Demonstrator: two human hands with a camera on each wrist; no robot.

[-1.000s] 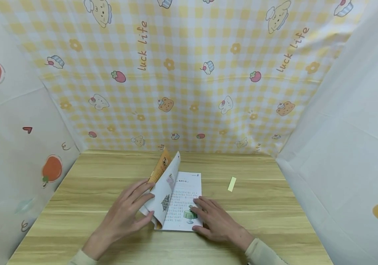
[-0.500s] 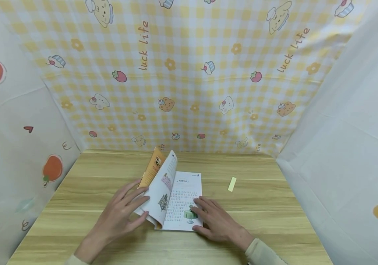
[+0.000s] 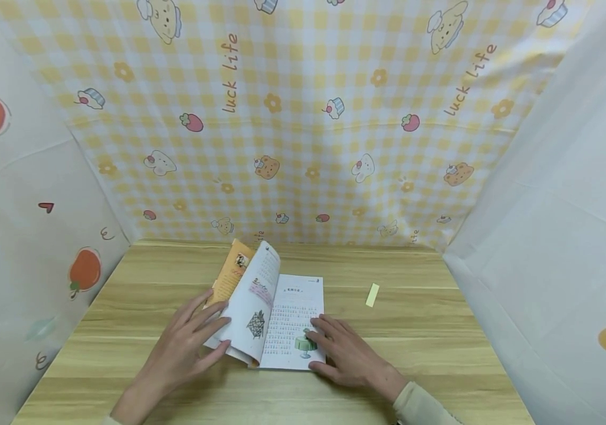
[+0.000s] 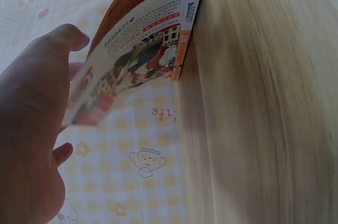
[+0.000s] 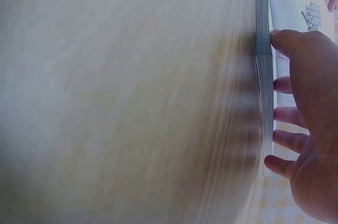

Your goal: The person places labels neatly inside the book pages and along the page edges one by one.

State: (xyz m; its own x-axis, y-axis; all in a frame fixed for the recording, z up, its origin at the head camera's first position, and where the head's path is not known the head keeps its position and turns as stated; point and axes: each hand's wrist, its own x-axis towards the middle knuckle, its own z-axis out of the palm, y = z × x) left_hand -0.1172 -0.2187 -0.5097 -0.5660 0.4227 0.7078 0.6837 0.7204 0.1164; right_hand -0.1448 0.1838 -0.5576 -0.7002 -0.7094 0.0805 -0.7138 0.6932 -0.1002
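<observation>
A paperback book [image 3: 300, 295] lies spread on the wooden table in the head view, its right page showing printed text and a green table drawing. Several pages [image 3: 261, 295] and an orange cover flap [image 3: 225, 282] stand raised and bowed on its left side. My left hand [image 3: 183, 339] touches the outer edge of these raised leaves with fairly straight, spread fingers. In the left wrist view the cover's underside [image 4: 142, 57] shows a coloured picture beside the spine. My right hand [image 3: 347, 351] rests flat on the right page, and its fingertips [image 5: 282, 166] lie along the page edge in the right wrist view.
A small pale yellow paper strip [image 3: 372, 295] lies on the table [image 3: 414, 330] right of the book. A yellow checked cloth [image 3: 303, 136] hangs behind the table, and white cloth walls [image 3: 563, 248] stand at both sides.
My left hand has moved left and slightly down, and the raised pages and orange flap lean farther left with it. My right hand stays in place on the right page.
</observation>
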